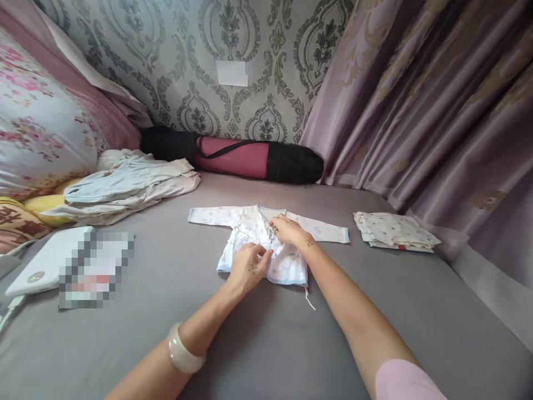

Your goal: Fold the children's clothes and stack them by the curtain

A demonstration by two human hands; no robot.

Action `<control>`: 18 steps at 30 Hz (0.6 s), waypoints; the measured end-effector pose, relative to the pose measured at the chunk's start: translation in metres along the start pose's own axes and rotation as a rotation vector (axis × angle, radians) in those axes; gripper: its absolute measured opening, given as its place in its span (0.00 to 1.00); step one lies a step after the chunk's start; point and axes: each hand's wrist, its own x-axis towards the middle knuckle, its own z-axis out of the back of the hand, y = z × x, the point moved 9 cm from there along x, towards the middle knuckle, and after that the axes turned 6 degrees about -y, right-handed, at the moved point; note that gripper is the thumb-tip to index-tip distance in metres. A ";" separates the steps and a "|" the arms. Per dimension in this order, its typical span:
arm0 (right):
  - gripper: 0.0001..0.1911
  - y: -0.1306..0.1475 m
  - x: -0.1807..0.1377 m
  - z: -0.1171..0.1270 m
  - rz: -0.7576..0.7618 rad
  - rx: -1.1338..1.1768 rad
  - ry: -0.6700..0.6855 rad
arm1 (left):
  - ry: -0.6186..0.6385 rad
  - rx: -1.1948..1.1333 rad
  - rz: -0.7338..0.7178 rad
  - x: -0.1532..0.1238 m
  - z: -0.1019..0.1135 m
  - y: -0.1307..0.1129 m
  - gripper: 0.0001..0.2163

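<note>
The bed (266,344) fills the lower frame under a smooth grey sheet; its near and left edges are cut off. A glossy mauve curtain (437,111) hangs in heavy folds on the right, its top out of view. The wall (187,55) behind carries grey damask paper. A floral pillow (37,122) is cropped at the left edge.

A rolled mat (241,156) in a pink and black mesh bag lies against the wall. A loose pile of pale clothes (129,186), soft and creased, sits near the pillow.

The baby shirt (287,264), white printed cotton with blue trim, lies flat mid-bed, sleeves spread; both hands cover its front closure. A folded garment (395,230) lies well apart to its right. A white flat device (41,261) lies at the left, and a patch beside it is blurred out.

The left hand (250,266) is curled, fingers pinching the shirt front. The right hand (289,230) rests on the shirt with fingers bent; its fingertips are hidden, so a grip cannot be confirmed. A pale bangle (183,350) circles the left wrist. A thin tie string (308,298) trails off the hem.
</note>
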 end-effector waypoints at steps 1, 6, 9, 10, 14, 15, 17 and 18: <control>0.17 -0.001 -0.001 0.000 -0.018 -0.021 0.018 | -0.010 0.012 -0.013 0.009 0.003 0.001 0.14; 0.12 -0.007 -0.001 0.003 -0.027 0.011 -0.025 | 0.122 0.085 -0.199 0.074 -0.007 0.000 0.12; 0.11 -0.010 -0.002 0.004 -0.015 0.058 -0.101 | 0.252 0.141 -0.309 0.107 -0.032 -0.002 0.15; 0.11 -0.012 -0.003 0.004 -0.013 0.084 -0.120 | 0.296 0.156 -0.336 0.114 -0.040 -0.002 0.16; 0.13 -0.019 -0.004 0.005 0.000 0.261 -0.168 | 0.423 0.167 -0.387 0.126 -0.062 0.002 0.18; 0.15 -0.021 -0.004 0.005 0.005 0.318 -0.174 | 0.431 0.169 -0.390 0.127 -0.064 0.003 0.17; 0.19 -0.026 -0.001 0.003 0.009 0.435 -0.176 | 0.429 0.174 -0.390 0.127 -0.064 0.005 0.15; 0.20 -0.029 0.001 0.001 0.004 0.491 -0.175 | 0.419 0.176 -0.386 0.127 -0.063 0.006 0.14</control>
